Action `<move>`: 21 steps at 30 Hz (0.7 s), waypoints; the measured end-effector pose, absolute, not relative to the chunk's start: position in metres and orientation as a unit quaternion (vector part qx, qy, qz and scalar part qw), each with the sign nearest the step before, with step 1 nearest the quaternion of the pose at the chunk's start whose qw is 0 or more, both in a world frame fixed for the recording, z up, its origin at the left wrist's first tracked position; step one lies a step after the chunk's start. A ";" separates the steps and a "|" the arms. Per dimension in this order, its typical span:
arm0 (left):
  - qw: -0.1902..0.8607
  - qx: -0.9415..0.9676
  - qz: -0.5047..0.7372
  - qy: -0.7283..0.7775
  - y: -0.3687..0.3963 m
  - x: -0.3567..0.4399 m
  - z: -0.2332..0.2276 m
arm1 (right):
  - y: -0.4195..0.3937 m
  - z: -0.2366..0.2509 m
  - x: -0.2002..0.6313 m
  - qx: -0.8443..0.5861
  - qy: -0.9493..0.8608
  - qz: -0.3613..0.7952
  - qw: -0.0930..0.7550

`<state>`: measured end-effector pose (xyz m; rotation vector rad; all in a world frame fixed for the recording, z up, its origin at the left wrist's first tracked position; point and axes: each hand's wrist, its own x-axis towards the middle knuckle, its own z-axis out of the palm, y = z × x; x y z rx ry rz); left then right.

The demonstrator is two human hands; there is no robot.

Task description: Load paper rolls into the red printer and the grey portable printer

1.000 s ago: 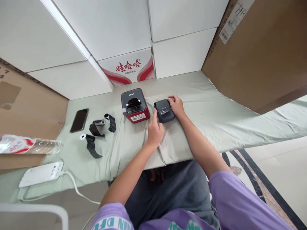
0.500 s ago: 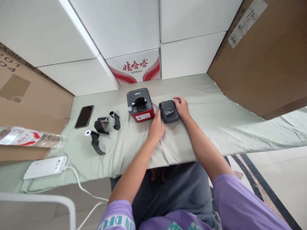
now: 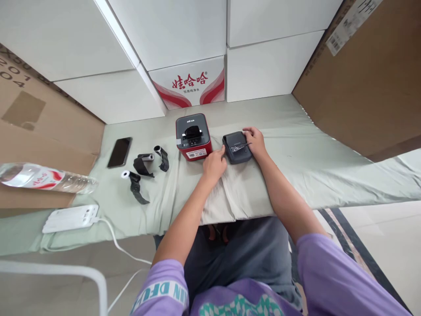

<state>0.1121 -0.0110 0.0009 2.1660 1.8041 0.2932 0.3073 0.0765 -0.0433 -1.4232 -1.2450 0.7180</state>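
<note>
A small dark portable printer (image 3: 236, 153) lies on the cloth-covered table in front of me, with a strip of crumpled, shiny printed film across its top. My right hand (image 3: 256, 142) is closed around its right side, fingers over the far corner. At its left edge is my left hand (image 3: 215, 166), one finger stretched toward the printer's side and the other fingers loosely bent. Whether that fingertip presses on the printer is hard to see. Just left of it stands a red and black printer (image 3: 194, 137) with black film sticking out of its top slot.
Three small rolls with black film tails (image 3: 143, 165) lie to the left, near a phone (image 3: 119, 152). A white power bank (image 3: 70, 218) with a cable sits by the front edge. A water bottle (image 3: 46, 177), white cartons (image 3: 194, 83) and a large brown box (image 3: 362, 87) surround the table.
My left hand has shifted from lying along the portable printer's left side to bent fingers with one pointing at it. My right hand stays on it. The view has shifted slightly.
</note>
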 end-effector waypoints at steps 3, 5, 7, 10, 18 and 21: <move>0.136 0.775 0.078 0.613 -0.002 0.111 0.005 | 0.078 -0.045 0.308 -0.595 -0.530 0.291 0.529; 0.129 0.777 0.065 0.613 -0.001 0.112 0.006 | 0.079 -0.045 0.308 -0.594 -0.535 0.288 0.528; 0.127 0.774 0.066 0.617 -0.002 0.113 0.004 | 0.078 -0.044 0.307 -0.598 -0.531 0.288 0.527; 0.134 0.769 0.086 0.620 -0.006 0.114 -0.003 | 0.076 -0.043 0.306 -0.602 -0.522 0.292 0.528; 0.142 0.753 0.144 0.626 -0.008 0.114 -0.010 | 0.077 -0.045 0.310 -0.603 -0.530 0.299 0.516; 0.147 0.751 0.147 0.627 -0.010 0.114 -0.010 | 0.077 -0.045 0.312 -0.612 -0.536 0.301 0.498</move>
